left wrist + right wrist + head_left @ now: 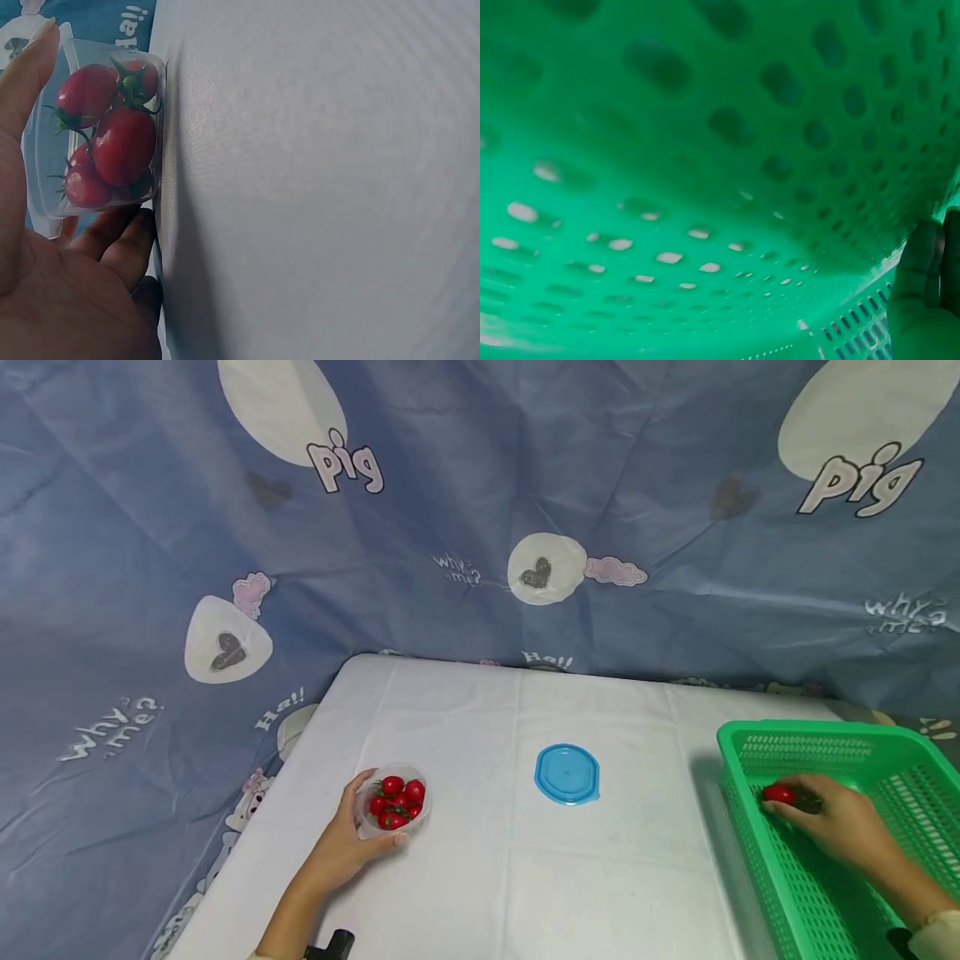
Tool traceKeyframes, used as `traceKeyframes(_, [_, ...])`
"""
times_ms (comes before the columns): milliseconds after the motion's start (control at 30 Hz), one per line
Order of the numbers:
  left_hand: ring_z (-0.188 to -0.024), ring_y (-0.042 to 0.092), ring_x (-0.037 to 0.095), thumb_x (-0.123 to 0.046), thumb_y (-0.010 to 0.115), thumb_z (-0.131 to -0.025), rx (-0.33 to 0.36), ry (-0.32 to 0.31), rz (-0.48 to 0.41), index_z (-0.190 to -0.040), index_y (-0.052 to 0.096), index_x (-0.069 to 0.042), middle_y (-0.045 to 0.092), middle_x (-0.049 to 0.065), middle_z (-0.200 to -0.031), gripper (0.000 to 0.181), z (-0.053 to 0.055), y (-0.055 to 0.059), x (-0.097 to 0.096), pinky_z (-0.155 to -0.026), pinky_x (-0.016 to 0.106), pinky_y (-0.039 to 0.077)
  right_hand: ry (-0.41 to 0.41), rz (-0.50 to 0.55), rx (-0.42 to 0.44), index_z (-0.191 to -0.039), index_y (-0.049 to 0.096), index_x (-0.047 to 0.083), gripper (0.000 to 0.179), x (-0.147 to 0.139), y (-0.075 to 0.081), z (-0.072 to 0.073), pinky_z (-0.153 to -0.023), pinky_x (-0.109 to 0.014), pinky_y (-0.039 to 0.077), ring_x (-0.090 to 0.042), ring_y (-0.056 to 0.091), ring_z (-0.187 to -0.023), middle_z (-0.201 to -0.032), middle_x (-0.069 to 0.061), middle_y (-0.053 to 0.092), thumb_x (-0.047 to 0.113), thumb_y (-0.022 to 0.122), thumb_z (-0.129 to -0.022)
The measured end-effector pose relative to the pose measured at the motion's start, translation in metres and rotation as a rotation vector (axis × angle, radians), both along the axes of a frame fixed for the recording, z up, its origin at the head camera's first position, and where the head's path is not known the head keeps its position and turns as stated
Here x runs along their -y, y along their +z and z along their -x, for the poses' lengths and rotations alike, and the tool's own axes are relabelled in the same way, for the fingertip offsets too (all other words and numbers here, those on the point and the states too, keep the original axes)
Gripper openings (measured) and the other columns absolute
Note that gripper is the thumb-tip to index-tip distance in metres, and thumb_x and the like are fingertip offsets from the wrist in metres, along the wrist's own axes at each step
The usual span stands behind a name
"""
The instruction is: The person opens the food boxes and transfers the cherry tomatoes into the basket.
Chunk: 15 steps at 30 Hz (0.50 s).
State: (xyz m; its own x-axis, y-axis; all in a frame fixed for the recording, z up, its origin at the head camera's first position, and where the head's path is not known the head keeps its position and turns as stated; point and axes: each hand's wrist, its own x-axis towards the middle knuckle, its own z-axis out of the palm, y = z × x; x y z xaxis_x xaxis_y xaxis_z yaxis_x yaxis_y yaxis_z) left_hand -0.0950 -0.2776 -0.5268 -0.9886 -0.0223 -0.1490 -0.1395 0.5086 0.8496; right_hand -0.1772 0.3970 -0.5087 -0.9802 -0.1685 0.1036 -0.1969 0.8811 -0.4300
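At the left of the head view my left hand (341,852) grips a small clear plastic container (365,799), thumb on the near side and fingers round the far side. Several red cherry tomatoes (124,146) with green stems lie in it, and the container stands on the white cloth. Inside the green basket (772,893) at the right, my right hand (843,822) pinches a red cherry tomato (778,792) near the basket's left wall. In the right wrist view only part of that hand's fingers (915,277) shows, and the tomato is hidden there.
A blue plastic lid (567,774) lies flat on the white tablecloth (600,893) between the container and the basket. Behind and to the left of the table hangs a blue printed curtain (427,485). The basket's raised perforated walls surround my right hand.
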Motion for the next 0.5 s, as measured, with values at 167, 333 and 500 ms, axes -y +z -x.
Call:
traceKeyframes(167, [-0.154, 0.016, 0.053, -0.038, 0.09, -0.083, -0.002, -0.006, -0.006, -0.165, 0.015, -0.029, 0.022, 0.025, -0.168, 0.112, -0.0002, 0.0006, 0.001, -0.115, 0.075, 0.02, 0.058, -0.057, -0.064, -0.107, 0.072, -0.004, 0.04, 0.0015, -0.0038, 0.0014, -0.056, -0.033, 0.048, -0.018, 0.061, -0.072, -0.09, -0.01, 0.067, 0.025, 0.088, -0.086])
traceKeyframes(333, [-0.153, 0.019, 0.052, -0.04, 0.091, -0.082, -0.004, 0.008, -0.008, -0.165, 0.016, -0.031, 0.024, 0.023, -0.168, 0.112, 0.0002, -0.0024, 0.0012, -0.115, 0.075, 0.021, 0.089, -0.111, -0.064, -0.103, 0.071, -0.004, 0.038, 0.0001, -0.0036, 0.004, -0.058, -0.039, 0.047, -0.021, 0.059, -0.074, -0.088, -0.008, 0.064, 0.023, 0.089, -0.085])
traceKeyframes(500, [-0.153, 0.019, 0.052, -0.04, 0.091, -0.082, -0.008, 0.009, -0.014, -0.165, 0.016, -0.03, 0.024, 0.024, -0.168, 0.112, -0.0005, -0.0027, 0.0009, -0.115, 0.074, 0.021, 0.097, -0.137, -0.008, -0.105, 0.07, -0.004, 0.041, -0.0005, 0.0017, 0.0066, -0.058, -0.038, 0.047, -0.02, 0.057, -0.075, -0.088, -0.006, 0.062, 0.028, 0.087, -0.087])
